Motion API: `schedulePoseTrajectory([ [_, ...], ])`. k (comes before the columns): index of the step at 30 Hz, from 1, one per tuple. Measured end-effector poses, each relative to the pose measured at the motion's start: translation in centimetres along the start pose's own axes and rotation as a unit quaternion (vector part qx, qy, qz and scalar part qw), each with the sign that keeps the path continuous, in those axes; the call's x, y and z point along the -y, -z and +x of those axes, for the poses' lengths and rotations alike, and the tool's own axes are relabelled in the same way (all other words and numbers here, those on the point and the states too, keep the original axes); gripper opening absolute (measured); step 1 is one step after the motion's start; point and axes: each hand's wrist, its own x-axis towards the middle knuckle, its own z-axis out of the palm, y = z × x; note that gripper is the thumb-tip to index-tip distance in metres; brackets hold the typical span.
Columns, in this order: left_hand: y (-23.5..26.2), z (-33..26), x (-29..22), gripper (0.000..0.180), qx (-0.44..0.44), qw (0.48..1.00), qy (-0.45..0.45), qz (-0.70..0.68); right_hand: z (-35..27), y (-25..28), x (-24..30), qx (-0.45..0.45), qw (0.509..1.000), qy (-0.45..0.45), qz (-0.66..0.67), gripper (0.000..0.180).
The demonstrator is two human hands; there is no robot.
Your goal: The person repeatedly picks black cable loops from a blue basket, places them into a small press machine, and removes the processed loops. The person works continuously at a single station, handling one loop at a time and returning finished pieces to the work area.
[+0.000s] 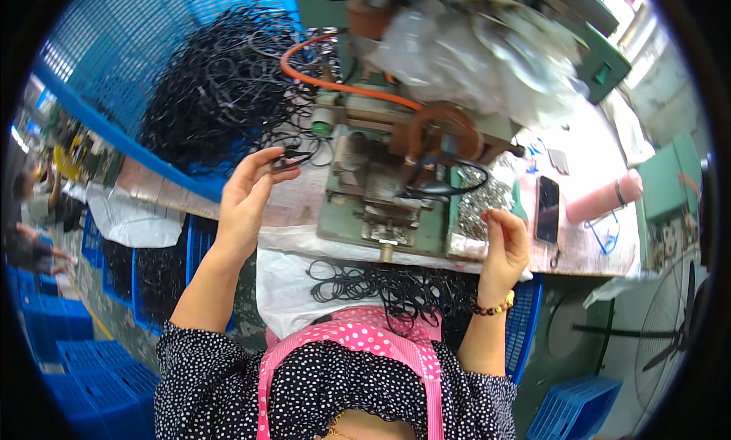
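The left hand [247, 200] pinches one black elastic loop [293, 160] near the big loop pile [221, 90]. The right hand [504, 246] pinches something too small to tell, above the tray of metal clips [487, 200]. One phone [547, 209] lies beside it.

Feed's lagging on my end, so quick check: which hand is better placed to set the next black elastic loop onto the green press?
Left, probably. The left hand already pinches a black loop beside the green press, with the loop pile just behind it. The right hand is at the tray of small metal pieces, holding no loop.

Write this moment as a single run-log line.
left hand: pinching black elastic loop | right hand: fingers closed by metal clips tray | green press machine between hands
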Motion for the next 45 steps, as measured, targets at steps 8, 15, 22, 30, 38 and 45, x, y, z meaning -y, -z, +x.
schedulePoseTrajectory([
  [8,-2.3,-0.8,-4.5,0.016,-0.031,0.98,-0.196,0.034,0.8,-2.2,3.2,0.015,1.0,0.007,0.02,0.015],
  [15,-6.2,-0.8,-7.0,0.015,0.184,0.973,-0.131,-0.038,1.9,-5.7,6.6,0.083,0.992,0.037,0.084,0.016],
  [22,-7.0,2.0,-6.3,0.018,0.02,0.976,-0.191,-0.102,1.3,-10.1,6.9,0.107,0.985,-0.028,0.131,0.037],
  [30,-7.2,2.1,-6.0,0.018,0.0,0.977,-0.19,-0.101,1.6,-10.8,7.3,0.126,0.959,-0.09,0.238,0.048],
  [38,-9.2,-0.7,-5.0,0.011,0.112,0.964,-0.227,0.075,2.1,-8.9,6.8,0.141,0.978,-0.04,0.151,0.044],
  [45,-10.8,0.4,-4.6,0.009,0.134,0.94,-0.269,0.162,2.7,-5.3,6.5,0.05,0.99,-0.057,0.121,0.032],
])
